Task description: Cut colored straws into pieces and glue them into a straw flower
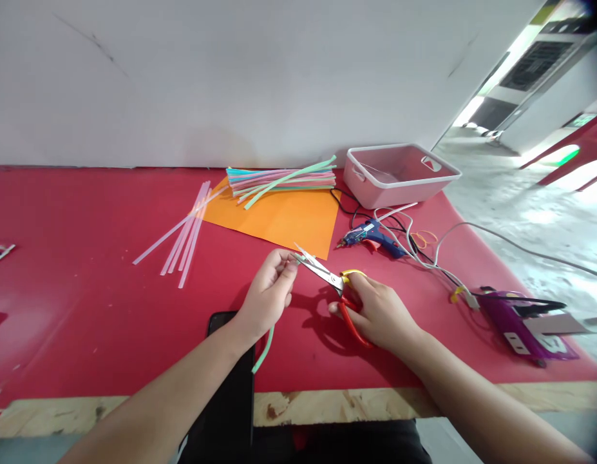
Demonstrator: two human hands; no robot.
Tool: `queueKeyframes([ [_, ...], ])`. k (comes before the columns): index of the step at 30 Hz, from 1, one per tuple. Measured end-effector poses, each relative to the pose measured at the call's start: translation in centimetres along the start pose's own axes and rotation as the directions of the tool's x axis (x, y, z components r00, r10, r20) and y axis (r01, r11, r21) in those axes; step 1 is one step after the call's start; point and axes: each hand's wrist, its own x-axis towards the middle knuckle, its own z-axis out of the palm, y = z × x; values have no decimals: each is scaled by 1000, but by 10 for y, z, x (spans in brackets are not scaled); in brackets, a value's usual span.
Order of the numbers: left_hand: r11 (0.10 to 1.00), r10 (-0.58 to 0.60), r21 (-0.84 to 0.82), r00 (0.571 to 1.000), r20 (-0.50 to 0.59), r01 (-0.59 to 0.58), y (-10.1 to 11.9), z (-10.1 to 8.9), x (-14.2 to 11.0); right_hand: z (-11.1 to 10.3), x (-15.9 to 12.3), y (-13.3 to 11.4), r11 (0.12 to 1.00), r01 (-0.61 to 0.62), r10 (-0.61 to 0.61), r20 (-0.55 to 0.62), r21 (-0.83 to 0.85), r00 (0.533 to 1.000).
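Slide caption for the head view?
Left hand holds a thin pale-green strip at the open red-and-yellow-handled metal scissors in the right hand, over a red tabletop.

So the back is one big plain, pale grey wall (pixel 221 84), a bit beat up, with thin dark scuffs top left and another near its slanted right end. Pushed up against it is a table with a smooth, slightly shiny red top (pixel 85 335) and a raw, blotchy wood-chip front edge (pixel 346 407). Past the wall there's mottled pale grey floor (pixel 501 193) with blown-out glare, a red plastic seat or stool (pixel 576 143) cut off by the frame, and a blurry dark rectangular panel (pixel 534 66) beside really bright light.
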Motion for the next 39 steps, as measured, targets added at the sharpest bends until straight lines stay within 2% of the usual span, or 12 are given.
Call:
queueKeyframes([
  [8, 998, 54, 28, 998, 22, -54, -7, -4, 1, 1, 1, 2, 999, -33, 33, 38, 1, 999],
  [25, 997, 54, 46, 999, 0, -54, -7, -5, 1, -9, 1, -6, 999, -16, 11, 91, 49, 996],
  [39, 994, 61, 93, 998, 3, -61, -9, -7, 3, -6, 2, -4, 999, -19, 15, 82, 39, 997],
])
